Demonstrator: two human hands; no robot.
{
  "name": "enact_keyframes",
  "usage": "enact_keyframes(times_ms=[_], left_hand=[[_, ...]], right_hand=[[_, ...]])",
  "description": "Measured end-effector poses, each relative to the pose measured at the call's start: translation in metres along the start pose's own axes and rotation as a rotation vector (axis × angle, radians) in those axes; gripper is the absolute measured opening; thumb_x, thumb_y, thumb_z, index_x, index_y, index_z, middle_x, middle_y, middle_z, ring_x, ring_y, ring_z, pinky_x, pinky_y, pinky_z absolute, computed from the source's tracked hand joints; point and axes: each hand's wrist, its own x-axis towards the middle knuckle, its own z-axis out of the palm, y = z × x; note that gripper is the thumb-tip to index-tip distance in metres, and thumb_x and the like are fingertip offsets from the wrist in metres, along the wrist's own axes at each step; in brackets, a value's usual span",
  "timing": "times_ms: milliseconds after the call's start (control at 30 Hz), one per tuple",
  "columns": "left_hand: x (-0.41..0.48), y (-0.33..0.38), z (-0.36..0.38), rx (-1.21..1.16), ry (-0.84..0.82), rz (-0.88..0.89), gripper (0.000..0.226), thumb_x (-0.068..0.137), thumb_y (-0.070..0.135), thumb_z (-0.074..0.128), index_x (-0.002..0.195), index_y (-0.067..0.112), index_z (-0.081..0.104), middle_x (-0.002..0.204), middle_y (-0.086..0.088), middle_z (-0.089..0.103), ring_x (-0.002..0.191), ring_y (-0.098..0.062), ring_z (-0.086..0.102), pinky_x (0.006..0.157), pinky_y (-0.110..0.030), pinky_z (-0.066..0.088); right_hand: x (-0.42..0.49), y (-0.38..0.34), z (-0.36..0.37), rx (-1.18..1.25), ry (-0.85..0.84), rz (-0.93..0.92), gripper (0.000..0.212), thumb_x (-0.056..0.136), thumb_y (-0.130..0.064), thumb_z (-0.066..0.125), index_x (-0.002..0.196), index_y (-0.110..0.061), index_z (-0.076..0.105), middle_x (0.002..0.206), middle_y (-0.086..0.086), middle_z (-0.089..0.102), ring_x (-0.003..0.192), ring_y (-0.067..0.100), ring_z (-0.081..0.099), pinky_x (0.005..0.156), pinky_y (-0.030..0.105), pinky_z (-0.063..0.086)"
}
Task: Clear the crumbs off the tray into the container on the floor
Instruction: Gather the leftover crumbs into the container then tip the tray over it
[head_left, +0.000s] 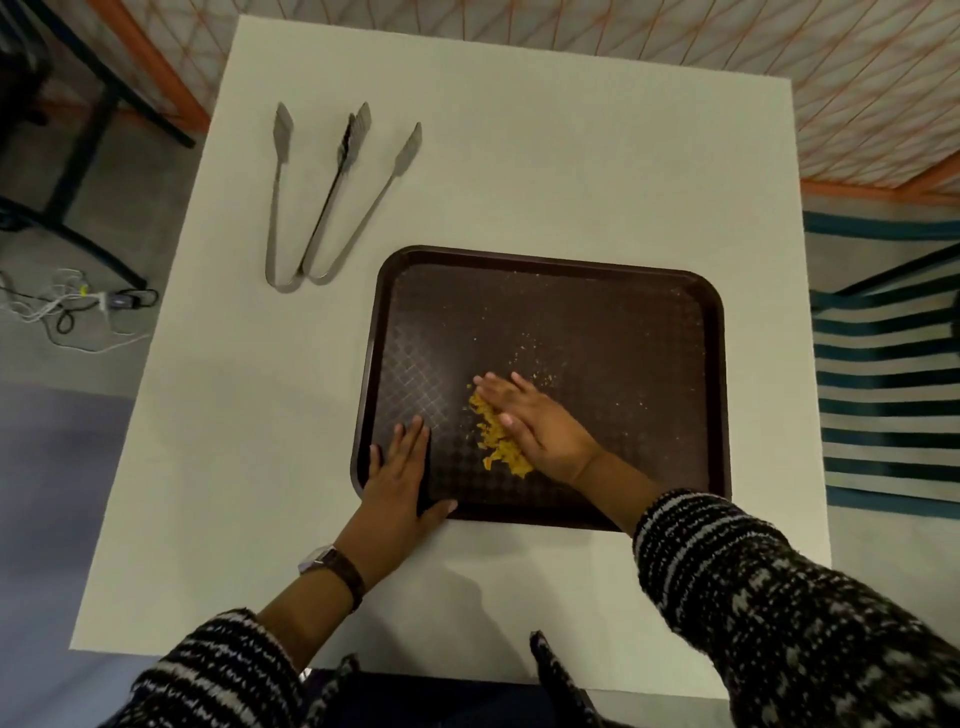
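Note:
A dark brown tray (623, 322) lies on the white table (519, 156). A heap of yellow-orange crumbs (493, 436) sits left of the tray's middle, with fine specks scattered further back. My right hand (540, 428) lies flat on the tray, its edge against the crumb heap, fingers together and holding nothing. My left hand (397, 480) presses flat on the tray's near-left corner, thumb along the front rim. No container is in view.
Two pairs of metal tongs (322, 202) lie on the table to the far left of the tray. A striped chair (888, 395) stands at the right. Cables (67, 306) lie on the floor at the left, near dark table legs.

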Motion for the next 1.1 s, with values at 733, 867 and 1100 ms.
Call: enact_keyframes(times_ms=[733, 867, 1100], left_hand=[[0.086, 0.067, 0.002, 0.193, -0.086, 0.343, 0.134, 0.055, 0.076, 0.061, 0.143, 0.011, -0.016, 0.156, -0.011, -0.006, 0.142, -0.021, -0.015, 0.117, -0.045, -0.008], [0.084, 0.078, 0.013, 0.111, -0.067, 0.376, 0.123, 0.062, 0.072, 0.057, 0.144, 0.008, -0.009, 0.156, -0.011, 0.001, 0.143, -0.019, -0.008, 0.118, -0.045, -0.002], [0.058, 0.074, 0.002, -0.318, 0.066, 0.228, 0.086, 0.088, 0.033, 0.058, 0.147, 0.019, -0.003, 0.152, 0.009, -0.005, 0.139, -0.003, -0.008, 0.117, -0.034, -0.002]], right_hand=[[-0.105, 0.006, 0.005, 0.198, 0.687, 0.713, 0.056, 0.098, -0.038, 0.028, 0.148, -0.014, 0.022, 0.158, -0.003, 0.016, 0.142, 0.0, 0.0, 0.119, 0.029, -0.006], [-0.105, 0.007, 0.008, 0.201, 0.712, 0.689, 0.058, 0.097, -0.043, 0.027, 0.148, -0.014, 0.025, 0.157, -0.002, 0.021, 0.144, 0.001, 0.006, 0.118, 0.023, -0.006], [-0.076, -0.019, 0.024, 0.202, 0.619, 0.583, 0.067, 0.092, -0.051, 0.031, 0.148, -0.014, 0.023, 0.157, 0.0, 0.02, 0.146, 0.007, 0.006, 0.118, 0.026, -0.008]])
